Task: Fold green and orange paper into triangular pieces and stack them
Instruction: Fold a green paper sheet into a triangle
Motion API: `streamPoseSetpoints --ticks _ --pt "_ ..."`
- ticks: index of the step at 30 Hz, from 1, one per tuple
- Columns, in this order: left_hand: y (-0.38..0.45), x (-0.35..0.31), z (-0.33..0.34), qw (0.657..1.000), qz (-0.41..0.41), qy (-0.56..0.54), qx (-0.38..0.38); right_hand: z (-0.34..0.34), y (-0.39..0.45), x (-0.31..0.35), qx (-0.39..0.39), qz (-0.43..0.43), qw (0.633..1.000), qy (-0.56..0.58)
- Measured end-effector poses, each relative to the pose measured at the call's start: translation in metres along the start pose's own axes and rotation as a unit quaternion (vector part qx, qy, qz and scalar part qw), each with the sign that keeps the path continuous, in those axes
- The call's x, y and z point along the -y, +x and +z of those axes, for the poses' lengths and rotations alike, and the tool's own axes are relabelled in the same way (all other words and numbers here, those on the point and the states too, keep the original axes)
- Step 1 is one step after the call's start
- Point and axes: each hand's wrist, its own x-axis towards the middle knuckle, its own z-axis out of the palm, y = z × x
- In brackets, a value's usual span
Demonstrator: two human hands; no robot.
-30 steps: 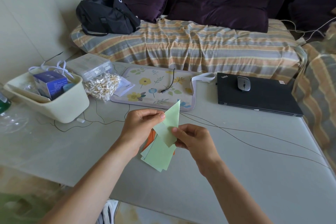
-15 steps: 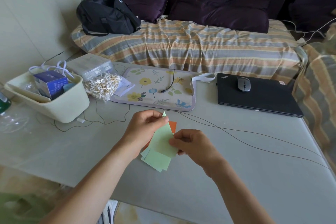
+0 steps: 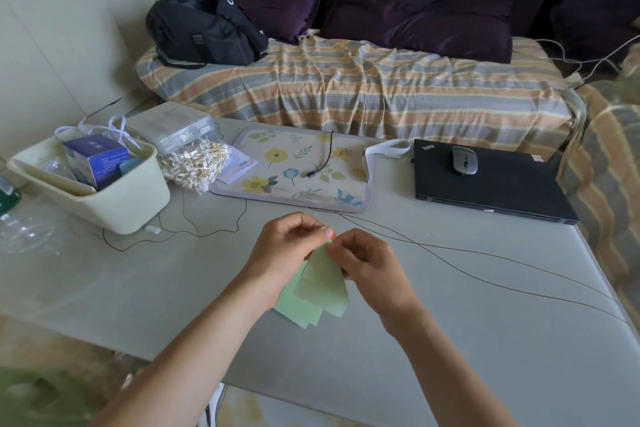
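Hands closed together, pinching green paper (image 3: pixel 323 282).

Bare table (image 3: pixel 450 340) is lying open right of the hands, while thin cables (image 3: pixel 485 255), a cream bin (image 3: pixel 114 204) and a floral mat (image 3: pixel 294 166) are crowding the far side.

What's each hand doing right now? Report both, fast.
Left hand: pinching the top of the green paper.
Right hand: pinching the same green paper at its top.
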Motion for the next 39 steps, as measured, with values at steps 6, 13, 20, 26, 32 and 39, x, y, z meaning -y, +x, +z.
streamPoseSetpoints --ticks 6,13,20,26,32,39 --pt "0.001 0.000 0.000 1.000 -0.004 0.009 0.005 0.000 0.000 0.001 -0.016 -0.023 0.999 -0.015" --pt "0.001 -0.005 -0.003 0.998 -0.023 -0.055 -0.008 0.001 -0.002 0.003 -0.013 0.002 1.000 -0.014" --pt "0.002 -0.005 -0.002 0.996 -0.044 -0.074 -0.030 -0.003 -0.002 0.006 -0.005 0.026 1.000 -0.012" --pt "0.009 -0.002 -0.008 0.993 -0.055 -0.079 -0.071 -0.003 -0.001 0.002 -0.028 0.018 0.999 -0.022" --pt "0.015 -0.002 -0.012 0.987 -0.055 -0.112 -0.097 -0.004 -0.001 0.002 -0.013 0.033 0.999 0.005" --pt "0.016 0.013 -0.015 0.983 0.035 0.119 -0.134 -0.006 0.000 -0.005 -0.038 0.028 0.990 -0.131"
